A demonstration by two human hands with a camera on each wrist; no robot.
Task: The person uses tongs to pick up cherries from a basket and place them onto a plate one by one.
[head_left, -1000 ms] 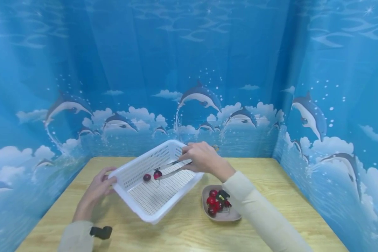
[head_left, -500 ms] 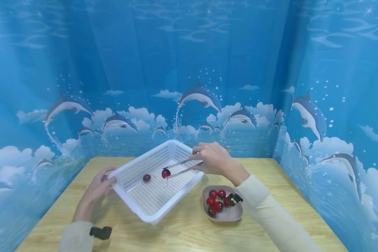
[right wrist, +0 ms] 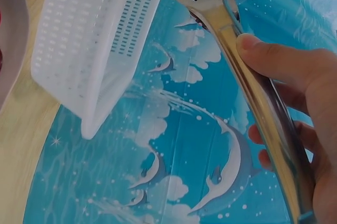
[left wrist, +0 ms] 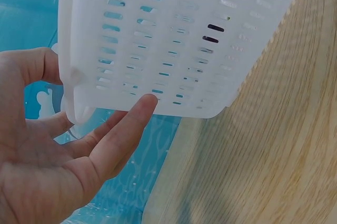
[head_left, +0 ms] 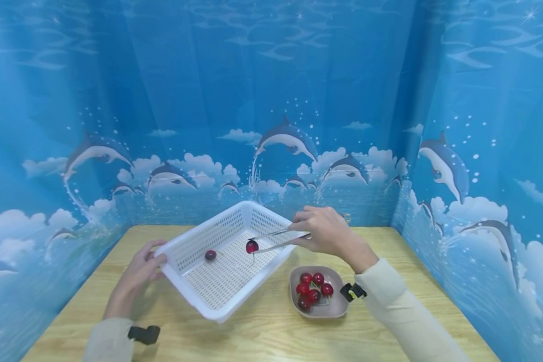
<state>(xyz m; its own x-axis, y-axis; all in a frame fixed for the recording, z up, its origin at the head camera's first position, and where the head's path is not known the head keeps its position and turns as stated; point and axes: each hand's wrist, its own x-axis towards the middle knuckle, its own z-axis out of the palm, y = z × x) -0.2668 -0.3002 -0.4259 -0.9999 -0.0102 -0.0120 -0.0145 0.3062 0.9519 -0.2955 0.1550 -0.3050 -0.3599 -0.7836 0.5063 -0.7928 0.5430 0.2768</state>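
Observation:
My left hand [head_left: 138, 269] holds the left end of a white perforated plastic basket [head_left: 258, 289] by its rim. In the left wrist view its fingers reach under the basket wall [left wrist: 158, 50], which is raised at an angle over the table. My right hand [head_left: 327, 234] grips metal tongs [head_left: 280, 246] with slotted tips, seen closer in the right wrist view along their handle [right wrist: 253, 98]. Between the tong tips sits a dark red cherry [head_left: 252, 246] with its stem hanging down, over the basket's right half. Another cherry [head_left: 210, 255] lies on the basket floor.
A small pinkish-beige dish [head_left: 338, 305] with several red cherries [head_left: 314, 295] stands on the wood-grain table [head_left: 262, 337], right of the basket and below the right forearm. A blue dolphin-print curtain [head_left: 217, 125] encloses the table behind and on both sides.
My right hand has drawn the tongs and cherry rightward, away from the cherry lying in the basket, and its sleeve uncovers more of the dish. The left hand and basket have hardly moved.

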